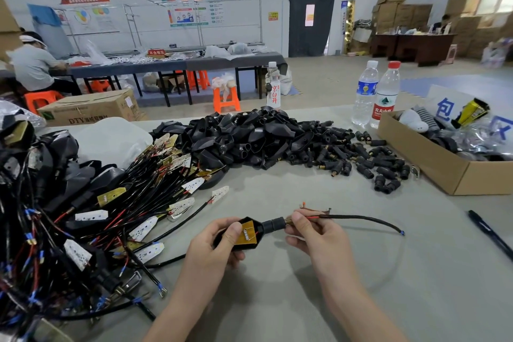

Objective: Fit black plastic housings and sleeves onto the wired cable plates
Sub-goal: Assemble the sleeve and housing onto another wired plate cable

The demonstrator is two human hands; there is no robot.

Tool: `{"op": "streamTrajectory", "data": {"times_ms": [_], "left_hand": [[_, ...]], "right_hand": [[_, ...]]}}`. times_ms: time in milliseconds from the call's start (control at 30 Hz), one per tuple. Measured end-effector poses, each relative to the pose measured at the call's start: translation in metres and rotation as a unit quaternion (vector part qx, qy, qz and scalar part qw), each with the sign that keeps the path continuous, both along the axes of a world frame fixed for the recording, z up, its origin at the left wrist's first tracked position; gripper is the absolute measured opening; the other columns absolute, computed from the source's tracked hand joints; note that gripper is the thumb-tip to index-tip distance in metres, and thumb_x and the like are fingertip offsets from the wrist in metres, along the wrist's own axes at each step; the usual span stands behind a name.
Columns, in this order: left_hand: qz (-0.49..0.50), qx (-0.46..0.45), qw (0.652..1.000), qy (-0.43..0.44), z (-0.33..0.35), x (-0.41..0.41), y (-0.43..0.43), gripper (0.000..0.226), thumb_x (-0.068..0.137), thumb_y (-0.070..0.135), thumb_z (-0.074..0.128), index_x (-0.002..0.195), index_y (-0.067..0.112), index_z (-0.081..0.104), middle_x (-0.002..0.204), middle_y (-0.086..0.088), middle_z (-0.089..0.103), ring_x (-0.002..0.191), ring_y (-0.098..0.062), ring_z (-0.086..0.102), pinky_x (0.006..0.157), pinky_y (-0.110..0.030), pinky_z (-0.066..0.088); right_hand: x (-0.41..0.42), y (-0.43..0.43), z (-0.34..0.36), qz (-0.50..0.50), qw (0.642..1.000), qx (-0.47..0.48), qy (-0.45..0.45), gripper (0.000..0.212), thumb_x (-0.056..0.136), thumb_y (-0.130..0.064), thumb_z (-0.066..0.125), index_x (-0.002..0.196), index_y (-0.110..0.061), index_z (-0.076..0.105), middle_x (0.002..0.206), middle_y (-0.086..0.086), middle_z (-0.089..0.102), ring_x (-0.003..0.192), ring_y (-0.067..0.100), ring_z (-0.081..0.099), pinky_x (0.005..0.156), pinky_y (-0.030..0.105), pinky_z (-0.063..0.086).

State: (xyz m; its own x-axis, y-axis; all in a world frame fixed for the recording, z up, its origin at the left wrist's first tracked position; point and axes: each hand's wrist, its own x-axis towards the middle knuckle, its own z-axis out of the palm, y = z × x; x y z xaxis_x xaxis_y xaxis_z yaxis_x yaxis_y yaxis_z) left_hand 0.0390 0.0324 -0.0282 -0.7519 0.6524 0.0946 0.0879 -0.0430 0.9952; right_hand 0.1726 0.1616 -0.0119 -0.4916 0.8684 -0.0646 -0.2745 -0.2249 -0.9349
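- Our left hand (219,241) gripped a black housing (260,228) just above the grey table (374,291), thumb pressed on the yellow plate (249,234) seated inside it.
- Our right hand (313,233) pinched the cable (361,218) between thumb and forefinger, right at the brass tip of the black sleeve (273,224).
- That sleeve sat on the narrow end of the housing, between our two hands.
- From our right fingers the cable ran off to the right and curved down to the table, a red wire showing beside its black jacket.
- We had a tangled heap of wired plates (138,203) to our left.
- A pile of loose housings (249,136) lay farther back, with scattered sleeves (361,158) to its right.
- An open cardboard box (433,166) stood at the right edge, and a black pen (491,233) lay nearer us.
- Two water bottles (385,94) stood behind the sleeves.
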Motion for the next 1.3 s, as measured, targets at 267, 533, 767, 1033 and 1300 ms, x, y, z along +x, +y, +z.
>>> {"op": "streamTrajectory", "data": {"times_ms": [267, 533, 767, 1033, 1300], "left_hand": [[-0.010, 0.146, 0.962, -0.230, 0.016, 0.008, 0.003, 0.022, 0.081, 0.020, 0.069, 0.097, 0.007, 0.076, 0.095, -0.013, 0.073, 0.077, -0.019, 0.068, 0.067, -0.026, 0.058], [-0.002, 0.104, 0.988, -0.118, 0.046, 0.029, -0.011, 0.030, 0.094, 0.030, 0.057, 0.099, 0.005, 0.073, 0.099, -0.018, 0.075, 0.091, -0.025, 0.072, 0.071, -0.028, 0.056], [0.120, 0.067, 0.991, -0.001, 0.114, -0.016, -0.066, 0.025, 0.099, 0.038, 0.056, 0.089, 0.020, 0.070, 0.069, 0.007, 0.070, 0.056, -0.006, 0.065, 0.046, -0.019, 0.049], [0.243, -0.036, 0.944, 0.218, 0.228, -0.130, -0.132, 0.032, 0.095, 0.039, 0.053, 0.071, 0.018, 0.055, 0.057, 0.003, 0.049, 0.052, -0.015, 0.044, 0.049, -0.026, 0.036], [0.371, -0.351, 0.806, 0.300, 0.243, -0.221, -0.184, 0.055, 0.097, 0.038, 0.053, 0.139, 0.002, 0.046, 0.131, -0.026, 0.056, 0.117, -0.043, 0.053, 0.089, -0.042, 0.044]], "right_hand": [[-0.007, -0.010, 0.005, -0.013, 0.998, -0.029, 0.045, 0.009, 0.093, -0.008, 0.064, 0.094, -0.001, 0.068, 0.076, 0.009, 0.076, 0.071, 0.015, 0.074, 0.062, 0.016, 0.056], [-0.043, -0.075, 0.030, 0.084, 0.994, 0.006, 0.066, 0.019, 0.095, -0.017, 0.062, 0.092, -0.005, 0.076, 0.090, 0.013, 0.077, 0.084, 0.022, 0.074, 0.071, 0.026, 0.060], [-0.063, -0.130, 0.072, 0.295, 0.955, 0.036, 0.007, 0.023, 0.101, -0.024, 0.053, 0.111, -0.010, 0.069, 0.095, 0.007, 0.076, 0.077, 0.020, 0.070, 0.065, 0.027, 0.059], [-0.083, -0.161, 0.107, 0.392, 0.913, 0.105, 0.047, 0.017, 0.102, -0.019, 0.051, 0.109, -0.012, 0.066, 0.087, 0.003, 0.075, 0.067, 0.016, 0.066, 0.064, 0.028, 0.058], [-0.097, -0.139, 0.095, 0.342, 0.936, 0.081, 0.005, 0.018, 0.102, -0.016, 0.050, 0.110, -0.015, 0.067, 0.091, 0.006, 0.076, 0.072, 0.019, 0.069, 0.062, 0.027, 0.056]]}}
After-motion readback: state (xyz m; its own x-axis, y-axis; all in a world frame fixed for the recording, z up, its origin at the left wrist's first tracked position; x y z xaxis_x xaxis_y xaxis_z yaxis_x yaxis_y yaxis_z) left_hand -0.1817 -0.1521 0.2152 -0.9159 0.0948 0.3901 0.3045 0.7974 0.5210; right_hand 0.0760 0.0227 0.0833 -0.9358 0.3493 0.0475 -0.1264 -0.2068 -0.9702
